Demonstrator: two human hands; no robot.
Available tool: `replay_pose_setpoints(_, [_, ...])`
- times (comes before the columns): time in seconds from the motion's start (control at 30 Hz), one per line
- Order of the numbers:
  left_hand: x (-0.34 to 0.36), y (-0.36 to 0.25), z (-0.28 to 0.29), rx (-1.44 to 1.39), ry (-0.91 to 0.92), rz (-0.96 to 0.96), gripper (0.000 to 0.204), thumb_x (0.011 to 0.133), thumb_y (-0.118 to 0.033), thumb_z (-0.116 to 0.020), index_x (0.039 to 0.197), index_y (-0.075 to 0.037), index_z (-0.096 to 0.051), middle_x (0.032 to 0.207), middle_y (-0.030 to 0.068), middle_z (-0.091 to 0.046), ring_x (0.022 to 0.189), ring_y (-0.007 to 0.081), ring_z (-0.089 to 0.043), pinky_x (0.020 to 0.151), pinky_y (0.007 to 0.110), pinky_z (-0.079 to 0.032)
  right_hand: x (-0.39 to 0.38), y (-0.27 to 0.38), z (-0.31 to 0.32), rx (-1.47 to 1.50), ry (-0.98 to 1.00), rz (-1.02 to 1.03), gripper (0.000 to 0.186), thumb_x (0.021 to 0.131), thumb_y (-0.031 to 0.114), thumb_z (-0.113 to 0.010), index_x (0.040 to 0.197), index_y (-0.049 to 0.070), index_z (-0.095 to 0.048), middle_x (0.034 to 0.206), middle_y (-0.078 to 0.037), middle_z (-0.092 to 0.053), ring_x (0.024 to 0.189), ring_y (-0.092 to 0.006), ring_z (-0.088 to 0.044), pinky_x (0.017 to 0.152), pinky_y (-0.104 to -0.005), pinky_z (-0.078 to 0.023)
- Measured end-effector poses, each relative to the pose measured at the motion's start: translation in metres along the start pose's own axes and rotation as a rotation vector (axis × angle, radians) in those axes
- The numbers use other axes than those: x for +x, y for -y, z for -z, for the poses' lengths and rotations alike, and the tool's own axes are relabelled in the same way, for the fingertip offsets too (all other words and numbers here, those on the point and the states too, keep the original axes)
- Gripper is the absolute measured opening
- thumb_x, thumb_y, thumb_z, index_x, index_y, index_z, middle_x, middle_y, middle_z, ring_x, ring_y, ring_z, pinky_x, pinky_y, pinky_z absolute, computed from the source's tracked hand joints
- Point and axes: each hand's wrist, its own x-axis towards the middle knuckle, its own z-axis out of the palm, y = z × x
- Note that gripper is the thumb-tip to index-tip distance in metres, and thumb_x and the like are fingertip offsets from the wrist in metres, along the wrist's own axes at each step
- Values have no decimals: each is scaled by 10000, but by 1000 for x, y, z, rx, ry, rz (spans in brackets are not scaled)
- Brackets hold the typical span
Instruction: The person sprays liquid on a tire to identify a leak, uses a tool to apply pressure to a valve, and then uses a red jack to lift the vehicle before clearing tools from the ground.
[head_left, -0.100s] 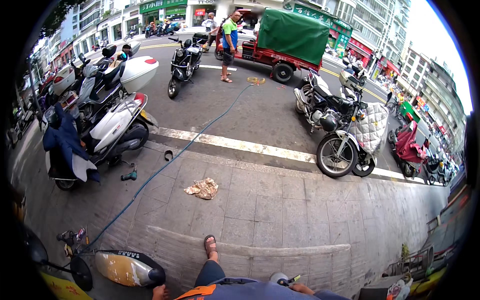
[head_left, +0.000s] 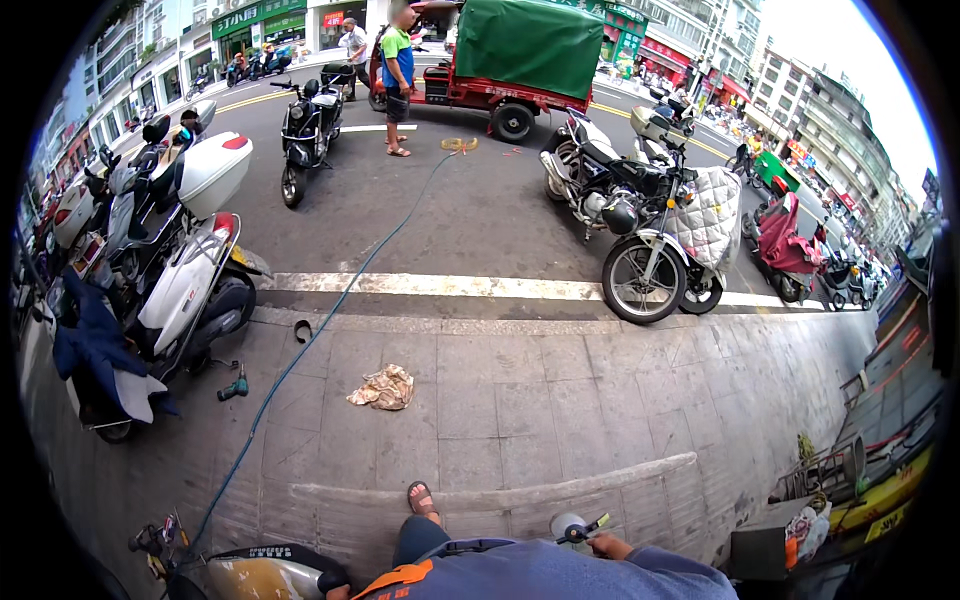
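Fingers (head_left: 600,543) of right hand (head_left: 612,547) grip a scooter handlebar (head_left: 575,527).

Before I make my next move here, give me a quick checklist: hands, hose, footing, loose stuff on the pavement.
1. Right hand closed on the grey-headed tool: ok.
2. Left hand, barely in view at the lower edge, grip: cannot tell.
3. Blue hose free of kinks across the pavement: ok.
4. Paving free of loose items: not ok, a rag and a cordless drill lie there.
5. Sandalled foot flat on the paving: ok.
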Motion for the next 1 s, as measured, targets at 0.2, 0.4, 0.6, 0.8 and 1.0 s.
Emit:
replay_pose_setpoints(0.2, [49, -305, -93, 232, 190, -370, 325, 932, -260, -589, 1188, -64, -551, 879, 79, -659, 701, 197, -637, 584, 362, -527, -14, 139, 76, 407, -92, -97, 199, 918, 316, -625, 970, 130, -581, 643, -33, -535, 509, -190, -551, 476, -391, -476])
replay_pose_setpoints(0.4, [6, -600, -211, 199, 179, -766, 312, 905, -256, -623, 1140, -50, -608, 867, 43, -666, 716, 122, -613, 604, 274, -471, 59, 239, 58, 364, 78, -45, 198, 918, 308, -616, 942, 114, -583, 666, -48, -555, 533, -212, -562, 508, -386, -468])
replay_pose_setpoints(0.6, [42, -689, -305, 311, 302, -722, 360, 883, -262, -655, 1156, -31, -614, 904, 52, -682, 732, 133, -635, 620, 270, -491, 227, 391, 124, 102, 127, 87, 263, 923, 281, -606, 1017, 46, -676, 783, -98, -643, 640, -231, -590, 576, -374, -481])
replay_pose_setpoints(0.8, [107, -664, -300, 412, 237, -245, 312, 921, -315, -600, 1096, -62, -648, 890, 63, -674, 735, 197, -639, 588, 348, -496, 311, 486, 181, -357, 89, 374, 355, 907, 293, -609, 1188, 83, -660, 1030, -157, -692, 903, -270, -662, 772, -413, -546])
replay_pose_setpoints(1.0, [130, -761, -304, 425, 41, 24, 320, 891, -323, -632, 1042, -44, -669, 866, 107, -693, 718, 255, -658, 637, 416, -520, 308, 807, 292, 60, 85, 168, 297, 904, 287, -609, 1124, 91, -650, 922, -129, -656, 794, -253, -644, 683, -406, -537])
